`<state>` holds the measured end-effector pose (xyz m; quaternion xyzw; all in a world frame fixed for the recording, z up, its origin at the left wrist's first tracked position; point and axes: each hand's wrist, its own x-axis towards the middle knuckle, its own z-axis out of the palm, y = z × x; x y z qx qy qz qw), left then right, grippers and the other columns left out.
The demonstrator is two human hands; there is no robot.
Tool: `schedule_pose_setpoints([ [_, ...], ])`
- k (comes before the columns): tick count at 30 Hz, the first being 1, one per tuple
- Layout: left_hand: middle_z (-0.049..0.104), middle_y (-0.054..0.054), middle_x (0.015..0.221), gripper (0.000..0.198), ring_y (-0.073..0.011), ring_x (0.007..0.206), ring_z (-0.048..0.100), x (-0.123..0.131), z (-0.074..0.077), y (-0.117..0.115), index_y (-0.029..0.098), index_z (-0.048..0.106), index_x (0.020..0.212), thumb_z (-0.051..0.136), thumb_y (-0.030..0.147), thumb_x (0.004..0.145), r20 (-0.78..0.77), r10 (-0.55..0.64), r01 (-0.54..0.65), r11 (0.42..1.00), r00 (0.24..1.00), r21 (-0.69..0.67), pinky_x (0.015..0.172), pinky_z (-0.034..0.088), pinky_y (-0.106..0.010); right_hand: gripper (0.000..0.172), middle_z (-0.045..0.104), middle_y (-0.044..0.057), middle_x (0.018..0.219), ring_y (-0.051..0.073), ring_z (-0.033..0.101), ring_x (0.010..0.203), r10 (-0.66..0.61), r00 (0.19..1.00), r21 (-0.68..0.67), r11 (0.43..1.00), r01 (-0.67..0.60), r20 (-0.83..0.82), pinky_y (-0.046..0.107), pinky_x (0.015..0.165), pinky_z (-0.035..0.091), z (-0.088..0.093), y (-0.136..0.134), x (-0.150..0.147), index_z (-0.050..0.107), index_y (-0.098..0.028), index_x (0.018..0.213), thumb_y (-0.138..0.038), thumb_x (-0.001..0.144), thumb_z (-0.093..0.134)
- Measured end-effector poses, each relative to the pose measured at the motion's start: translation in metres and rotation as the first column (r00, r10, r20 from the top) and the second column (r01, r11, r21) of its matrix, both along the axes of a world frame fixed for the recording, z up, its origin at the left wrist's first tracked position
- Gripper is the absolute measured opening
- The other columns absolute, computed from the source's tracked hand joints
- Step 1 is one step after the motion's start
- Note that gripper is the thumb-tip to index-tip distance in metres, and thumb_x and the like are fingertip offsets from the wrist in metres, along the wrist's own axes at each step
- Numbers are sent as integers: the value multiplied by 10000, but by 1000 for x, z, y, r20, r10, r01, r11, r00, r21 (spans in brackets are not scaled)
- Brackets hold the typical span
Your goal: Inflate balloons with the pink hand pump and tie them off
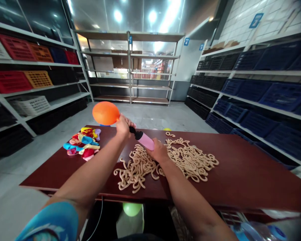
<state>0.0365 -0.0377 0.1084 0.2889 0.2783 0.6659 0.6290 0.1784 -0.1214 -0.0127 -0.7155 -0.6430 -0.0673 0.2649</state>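
My left hand [124, 126] is closed around the neck of a partly inflated orange balloon [105, 113], at the black nozzle end of a hand pump. The pink barrel of the balloon pump [146, 141] slants down to my right hand [158, 150], whose fingers wrap its lower end. Under and beside my right hand lie loose beige curly strands [190, 160] in two spread heaps. Left of my left forearm is a pile of uninflated balloons [84, 142] in red, blue, yellow and other colours. The balloon's neck is hidden by my fingers.
Everything lies on a dark red-brown table [243, 167]. Below its near edge shows a green balloon [132, 209], with a plastic bottle [262, 231] at lower right. A yellow balloon [167, 129] peeks past the far edge. Shelves with crates [278, 95] line both sides.
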Motion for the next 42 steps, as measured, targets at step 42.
schedule_pose_setpoints([
  [42,246,59,364,449,-89,305,327,-51,88,18,212,226,527,473,476,791,-16,5,-3,996,1000,85,329,316,-215,437,633,56,875,204,591,764,16,994,142,990,0,-112,281,631,394,0,5,-4,503,-201,1048,-420,687,614],
])
